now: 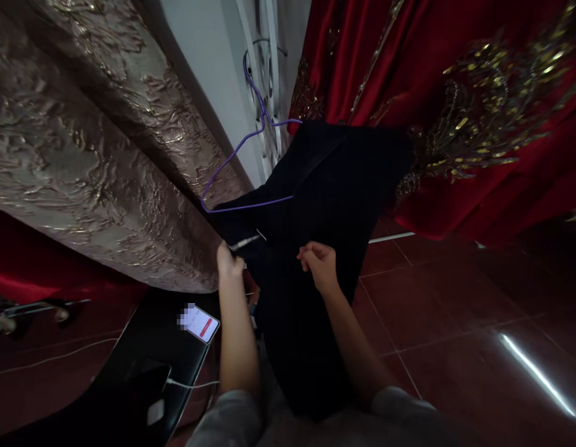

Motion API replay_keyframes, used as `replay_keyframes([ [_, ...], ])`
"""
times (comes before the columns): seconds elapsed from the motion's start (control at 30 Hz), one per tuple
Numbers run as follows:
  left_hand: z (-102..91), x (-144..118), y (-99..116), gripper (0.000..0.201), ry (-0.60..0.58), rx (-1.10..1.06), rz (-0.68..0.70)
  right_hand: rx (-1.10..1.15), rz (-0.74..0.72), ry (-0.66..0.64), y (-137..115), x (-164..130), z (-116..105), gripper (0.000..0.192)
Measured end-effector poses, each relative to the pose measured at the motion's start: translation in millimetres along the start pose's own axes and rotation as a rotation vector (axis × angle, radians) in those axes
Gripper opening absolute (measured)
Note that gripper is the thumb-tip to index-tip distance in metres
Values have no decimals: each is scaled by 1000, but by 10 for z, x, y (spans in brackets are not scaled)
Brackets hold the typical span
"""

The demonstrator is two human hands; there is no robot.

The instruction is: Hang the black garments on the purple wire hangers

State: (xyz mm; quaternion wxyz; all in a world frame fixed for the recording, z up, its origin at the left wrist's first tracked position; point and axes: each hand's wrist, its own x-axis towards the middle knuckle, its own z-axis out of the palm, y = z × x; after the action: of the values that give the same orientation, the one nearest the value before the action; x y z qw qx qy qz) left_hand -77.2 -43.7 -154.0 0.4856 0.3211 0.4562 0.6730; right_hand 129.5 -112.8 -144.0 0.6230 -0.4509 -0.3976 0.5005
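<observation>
A dark navy or black garment (316,186) hangs in front of me, tilted, partly on a purple wire hanger (232,152). At the garment's left edge, my left hand (229,261) is closed around the cloth. A thin white strip (246,242), perhaps a tag or label, lies on the dark fabric just beside it. My right hand (319,261) is in front of the garment's middle with thumb and fingers pinched together. Whatever is between those fingertips is too small or dark to make out. Folds and seams barely show in the low light.
Beige embossed fabric (97,155) hangs at left, red satin with gold sequins (478,118) at right. White metal bars (272,81) stand behind the hanger. A lit phone (200,323) and a white cable (192,386) are on a black table (130,347). Red floor tiles (446,310) lie below.
</observation>
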Motion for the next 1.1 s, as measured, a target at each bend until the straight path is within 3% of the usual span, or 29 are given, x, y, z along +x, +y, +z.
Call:
replay_keyframes([
  [0.1, 126, -328, -129, 34, -4, -41, -69, 0, 8, 38, 10, 5, -103, 28],
  [0.2, 281, -610, 3, 32, -186, -48, -141, -66, -112, 41, -63, -14, -143, 19],
  [0.27, 403, -778, 170, 29, -343, -54, -120, -139, -212, -29, -139, -55, -151, 19],
  [0.33, 521, -924, 331, 24, -464, -31, -3, -187, -234, -184, -207, -113, -151, 32],
  [0.4, 607, -1035, 449, 17, -543, 81, 179, -169, -162, -360, -235, -182, -142, 44],
  [0.5, 651, -1099, 543, 9, -535, 384, 479, -32, 34, -514, -166, -277, -117, 58],
  [0.57, 634, -1064, 580, 7, -524, 519, 541, 76, 165, -542, -74, -314, -97, 62],
  [0.63, 598, -972, 617, 10, -587, 584, 435, 163, 273, -545, -4, -324, -78, 66],
  [0.73, 528, -761, 646, 26, -778, 676, 226, 181, 312, -524, -33, -313, -65, 71],
  [0.9, 346, -420, 486, 63, -1094, 812, 201, 140, 295, -491, -360, -313, -71, 60],
  [1.03, 144, -242, 380, 43, -1227, 1025, 288, 125, 200, -435, -609, -247, -86, 39],
  [1.1, 11, -129, 420, 25, -1179, 1179, 356, 5, 90, -471, -720, -175, -125, 27],
])
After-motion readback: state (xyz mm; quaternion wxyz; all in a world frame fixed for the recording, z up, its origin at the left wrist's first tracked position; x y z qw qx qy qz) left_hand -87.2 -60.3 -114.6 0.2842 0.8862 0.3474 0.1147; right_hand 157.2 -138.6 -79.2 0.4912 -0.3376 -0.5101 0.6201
